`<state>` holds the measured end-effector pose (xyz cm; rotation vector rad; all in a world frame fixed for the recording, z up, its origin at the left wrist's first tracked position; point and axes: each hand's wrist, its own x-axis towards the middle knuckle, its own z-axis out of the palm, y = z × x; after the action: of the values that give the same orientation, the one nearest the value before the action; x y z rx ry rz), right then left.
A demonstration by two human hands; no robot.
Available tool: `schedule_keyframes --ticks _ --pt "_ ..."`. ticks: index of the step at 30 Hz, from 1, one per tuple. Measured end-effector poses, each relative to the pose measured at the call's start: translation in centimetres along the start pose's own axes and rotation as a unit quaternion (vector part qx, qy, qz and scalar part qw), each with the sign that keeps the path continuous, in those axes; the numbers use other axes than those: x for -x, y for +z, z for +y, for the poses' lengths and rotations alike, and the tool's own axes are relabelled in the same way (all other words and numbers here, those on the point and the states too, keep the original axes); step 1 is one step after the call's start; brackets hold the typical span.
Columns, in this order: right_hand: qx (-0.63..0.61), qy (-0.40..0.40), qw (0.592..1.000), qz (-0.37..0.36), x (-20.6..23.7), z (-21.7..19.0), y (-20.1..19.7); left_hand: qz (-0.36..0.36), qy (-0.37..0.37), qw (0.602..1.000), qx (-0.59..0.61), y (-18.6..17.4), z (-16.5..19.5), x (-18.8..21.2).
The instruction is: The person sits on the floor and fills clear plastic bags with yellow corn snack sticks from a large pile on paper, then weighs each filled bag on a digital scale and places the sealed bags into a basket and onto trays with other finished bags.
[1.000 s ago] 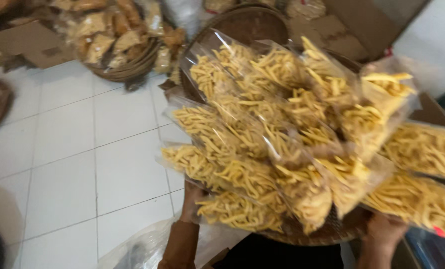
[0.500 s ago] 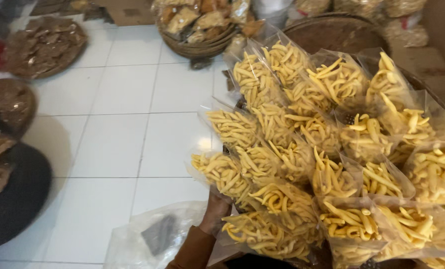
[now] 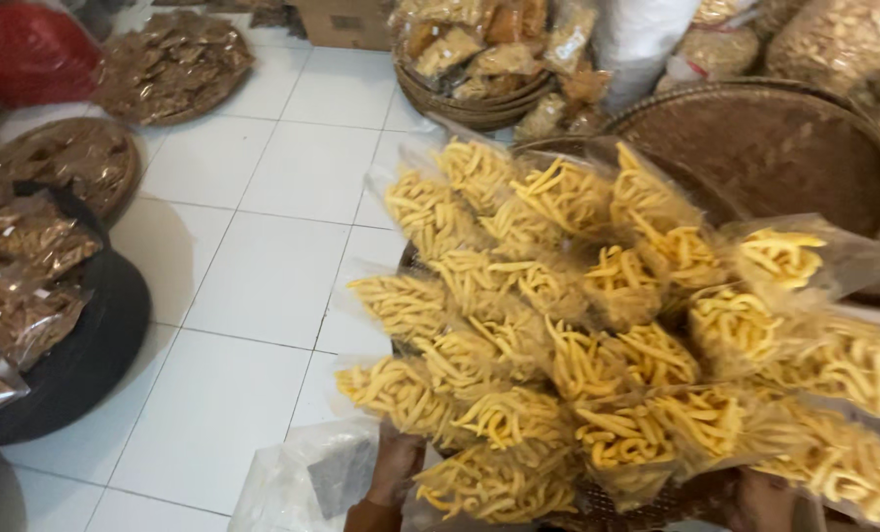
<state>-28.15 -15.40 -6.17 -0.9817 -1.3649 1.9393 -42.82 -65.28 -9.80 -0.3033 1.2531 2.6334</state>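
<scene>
**Hands under a tray heaped with bagged yellow snack sticks**

Left hand sits at the near left edge of a woven tray, fingers pressed up against its underside and mostly hidden by the load; it grips the tray's rim as far as can be seen. Right hand shows only as a sliver at the bottom edge beneath the tray, and whether it is clenched or flat cannot be told.

On the tray lies a pile of clear bags of yellow snack sticks, overlapping one another and filling the right half of the view. Just left of the left hand, low on the white tiled floor, lies a crumpled clear plastic bag.

Further left, a dark round tray carries packets of brown snacks. Beyond the pile stands a large empty woven basket. At the far end, a shallow basket holds more packets, and a flat tray of brown crisps rests near a red bag.
</scene>
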Motion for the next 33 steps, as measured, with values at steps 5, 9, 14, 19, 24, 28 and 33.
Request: schedule_keyframes --ticks 5,9,14,19,24,28,33 --pt "0.023 0.09 0.994 -0.052 -3.6 3.3 6.8 0.046 0.012 0.998 0.04 -2.1 1.3 -0.5" --pt "0.043 0.15 0.984 -0.092 -6.4 6.6 11.2 0.165 -0.037 0.986 -0.014 -3.3 1.4 -0.9" --pt "0.082 0.235 0.96 -0.129 -7.8 11.9 15.6 0.232 -0.019 0.972 0.04 -5.8 0.3 -1.5" --pt "0.049 0.157 0.966 -0.201 -7.3 16.8 18.4 0.248 -0.065 0.965 -0.051 -8.9 -0.6 -2.9" --pt "0.091 0.142 0.963 -0.208 -7.6 19.9 19.2 0.306 -0.066 0.95 -0.025 -10.1 -2.7 -4.3" --pt "0.136 0.16 0.959 -0.189 -8.0 21.6 19.8 0.262 -0.043 0.963 -0.05 -10.1 -3.6 -5.2" --pt "0.109 0.168 0.962 -0.185 -8.3 23.0 20.1 0.256 -0.08 0.962 0.056 -9.9 -4.3 -6.0"
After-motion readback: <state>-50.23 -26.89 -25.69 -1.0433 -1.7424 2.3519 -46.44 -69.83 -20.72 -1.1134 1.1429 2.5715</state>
